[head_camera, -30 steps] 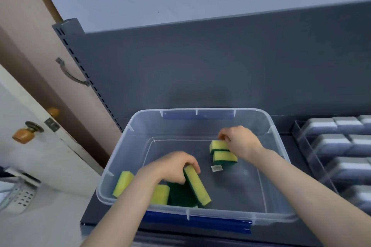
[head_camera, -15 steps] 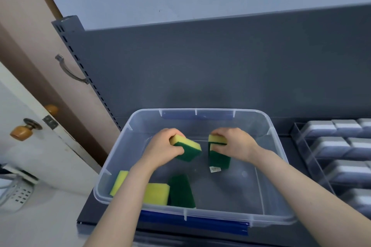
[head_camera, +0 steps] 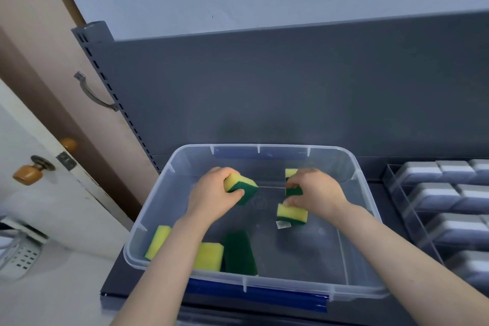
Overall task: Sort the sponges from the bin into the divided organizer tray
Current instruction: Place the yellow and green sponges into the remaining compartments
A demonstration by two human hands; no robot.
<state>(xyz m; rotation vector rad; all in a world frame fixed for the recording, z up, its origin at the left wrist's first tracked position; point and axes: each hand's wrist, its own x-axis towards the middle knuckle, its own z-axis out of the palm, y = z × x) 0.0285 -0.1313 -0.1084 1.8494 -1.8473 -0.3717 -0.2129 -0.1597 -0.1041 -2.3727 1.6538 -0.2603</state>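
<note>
A clear plastic bin [head_camera: 366,193] sits on the dark shelf. Inside it, my left hand [head_camera: 211,193] grips a yellow-and-green sponge [head_camera: 242,185] lifted off the floor. My right hand [head_camera: 315,190] holds a second sponge [head_camera: 292,182] upright. Just below that hand, a third sponge [head_camera: 291,214] hangs or lies by my fingers; whether I hold it I cannot tell. Three more sponges lie at the bin's near left: a yellow one on edge [head_camera: 158,241], a yellow one flat [head_camera: 209,257], a green side up [head_camera: 239,251]. The divided organizer tray [head_camera: 397,185] stands to the right.
Grey sponges [head_camera: 436,193] fill the tray's rows. A small label [head_camera: 283,224] lies on the bin floor. A dark back panel [head_camera: 291,87] rises behind the bin. To the left are a door with a knob [head_camera: 29,171] and a white counter.
Both hands lifted sponges from the bin floor and rose toward the back. One yellow-topped sponge now shows below my right hand, apart from the one gripped above.
</note>
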